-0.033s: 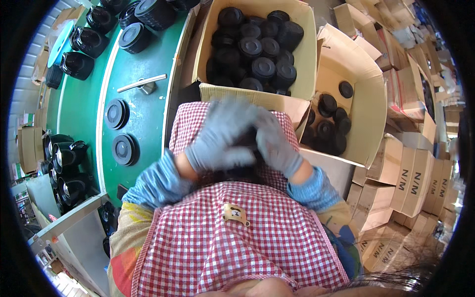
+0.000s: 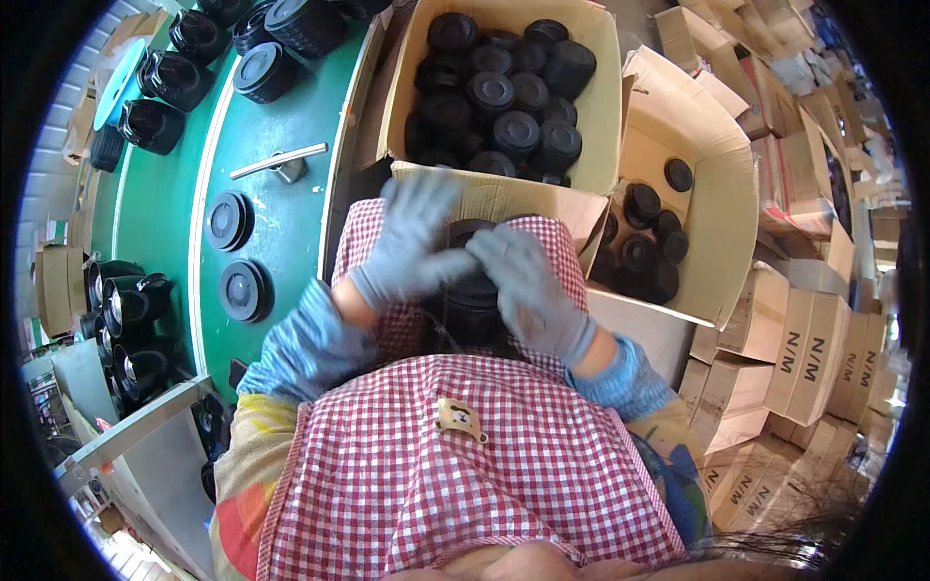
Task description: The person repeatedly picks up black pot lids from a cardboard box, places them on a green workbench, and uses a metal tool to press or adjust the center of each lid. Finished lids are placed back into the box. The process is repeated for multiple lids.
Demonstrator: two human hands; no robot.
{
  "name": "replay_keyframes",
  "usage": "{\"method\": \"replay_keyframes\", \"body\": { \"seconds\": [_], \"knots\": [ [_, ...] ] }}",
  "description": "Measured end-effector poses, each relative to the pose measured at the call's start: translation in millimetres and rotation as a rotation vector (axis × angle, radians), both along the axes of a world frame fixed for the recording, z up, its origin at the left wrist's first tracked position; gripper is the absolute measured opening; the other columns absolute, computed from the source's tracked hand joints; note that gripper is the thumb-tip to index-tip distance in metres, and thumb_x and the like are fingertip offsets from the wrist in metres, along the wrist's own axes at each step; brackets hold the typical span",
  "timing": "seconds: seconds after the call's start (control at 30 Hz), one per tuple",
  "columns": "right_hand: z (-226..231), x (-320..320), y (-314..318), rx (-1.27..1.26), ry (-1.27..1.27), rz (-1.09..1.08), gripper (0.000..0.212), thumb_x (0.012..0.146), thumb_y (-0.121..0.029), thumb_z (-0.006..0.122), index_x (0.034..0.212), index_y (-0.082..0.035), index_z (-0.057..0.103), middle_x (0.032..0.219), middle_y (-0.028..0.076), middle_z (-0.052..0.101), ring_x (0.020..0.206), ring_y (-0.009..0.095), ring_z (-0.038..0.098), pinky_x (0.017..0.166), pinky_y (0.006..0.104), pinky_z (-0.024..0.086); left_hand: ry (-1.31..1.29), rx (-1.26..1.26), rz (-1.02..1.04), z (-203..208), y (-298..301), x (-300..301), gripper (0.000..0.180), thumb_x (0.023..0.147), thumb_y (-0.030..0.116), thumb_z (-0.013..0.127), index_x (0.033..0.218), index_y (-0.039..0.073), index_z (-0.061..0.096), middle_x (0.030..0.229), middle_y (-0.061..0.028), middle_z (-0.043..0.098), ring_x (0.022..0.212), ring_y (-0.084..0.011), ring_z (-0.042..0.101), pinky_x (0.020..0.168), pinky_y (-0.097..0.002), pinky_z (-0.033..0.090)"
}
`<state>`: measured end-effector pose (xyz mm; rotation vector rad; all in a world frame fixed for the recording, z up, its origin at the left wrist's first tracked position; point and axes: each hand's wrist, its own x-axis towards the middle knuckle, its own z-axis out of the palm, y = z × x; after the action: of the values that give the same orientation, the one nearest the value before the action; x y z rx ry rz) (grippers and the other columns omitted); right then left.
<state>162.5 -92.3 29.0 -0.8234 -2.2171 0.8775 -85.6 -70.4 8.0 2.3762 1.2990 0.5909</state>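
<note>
A black, round, lid-like piece (image 2: 463, 312) rests in my lap on the red-and-white checked apron (image 2: 465, 387), partly covered by my hands. On its left side is my left hand (image 2: 411, 242), in a grey glove, fingers spread and thumb stretched over the piece. My right hand (image 2: 533, 289), gloved the same way, lies along the right side with its fingers extended and their tips near the left thumb. Neither hand is closed round the piece. Whether the right palm touches it, I cannot tell.
Ahead stands a carton (image 2: 407, 177) of black round pieces; a second carton (image 2: 722, 242) to its right holds more. On the green bench (image 2: 281, 107) at left are two black discs (image 2: 229, 221), a metal tool with a bar handle (image 2: 281, 163) and glossy black pots (image 2: 153, 126).
My hands have moved apart from being blurred together over the lap. More of the black round piece shows between them, and the left fingers are now spread.
</note>
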Motion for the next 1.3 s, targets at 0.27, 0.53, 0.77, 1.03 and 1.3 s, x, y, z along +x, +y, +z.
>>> {"method": "replay_keyframes", "body": {
  "seconds": [0.27,0.53,0.77,1.03,1.3],
  "knots": [
    [1.6,2.5,-12.0,0.161,-0.178,0.063,0.056,0.1,-0.034,0.05,0.145,-0.001,0.05,0.143,0.026,0.053,0.139,0.039,0.045,0.119,0.052,0.029,-0.013,-0.04,0.048,11.0,12.5,2.3,0.097,0.088,0.081,0.047,0.154,0.01,0.041,0.158,-0.0241,0.039,0.147,-0.0481,0.032,0.118,-0.0653,0.016],
    [7.3,17.2,-17.0,-0.165,-0.09,0.082,0.07,0.101,-0.051,0.046,0.146,0.002,0.049,0.153,0.027,0.044,0.147,0.042,0.035,0.122,0.0526,0.022,0.168,-0.107,0.061,-5.7,6.9,-5.7,0.098,0.091,0.076,0.048,0.159,0.008,0.032,0.162,-0.0251,0.033,0.152,-0.0485,0.022,0.122,-0.063,0.005],
    [20.9,20.9,-0.3,-0.058,-0.372,0.254,0.089,0.093,-0.059,0.053,0.159,-0.004,0.03,0.164,0.024,0.029,0.153,0.041,0.023,0.126,0.0543,0.012,0.179,-0.189,-0.004,10.1,26.2,-6.0,0.063,0.099,0.05,0.053,0.147,0.01,0.05,0.142,-0.0257,0.055,0.137,-0.0431,0.047,0.116,-0.0534,0.032],
    [21.4,-53.4,14.2,0.207,-0.265,0.473,0.098,0.084,-0.075,0.055,0.161,-0.018,0.033,0.169,0.013,0.023,0.157,0.034,0.016,0.125,0.0573,0.002,0.067,-0.504,-0.153,-18.6,97.6,65.5,0.039,0.097,0.04,0.061,0.107,0.004,0.072,0.103,-0.0228,0.072,0.097,-0.039,0.07,0.088,-0.0458,0.053],
    [4.2,-39.0,42.1,0.354,-0.192,0.506,0.094,0.075,-0.065,0.073,0.153,-0.019,0.046,0.165,0.015,0.029,0.155,0.035,0.018,0.124,0.0584,0.005,-0.068,-0.703,-0.198,-16.0,88.8,62.9,0.035,0.1,0.031,0.06,0.125,0.006,0.066,0.113,-0.0202,0.07,0.109,-0.0351,0.068,0.094,-0.048,0.052]
  ]
}}
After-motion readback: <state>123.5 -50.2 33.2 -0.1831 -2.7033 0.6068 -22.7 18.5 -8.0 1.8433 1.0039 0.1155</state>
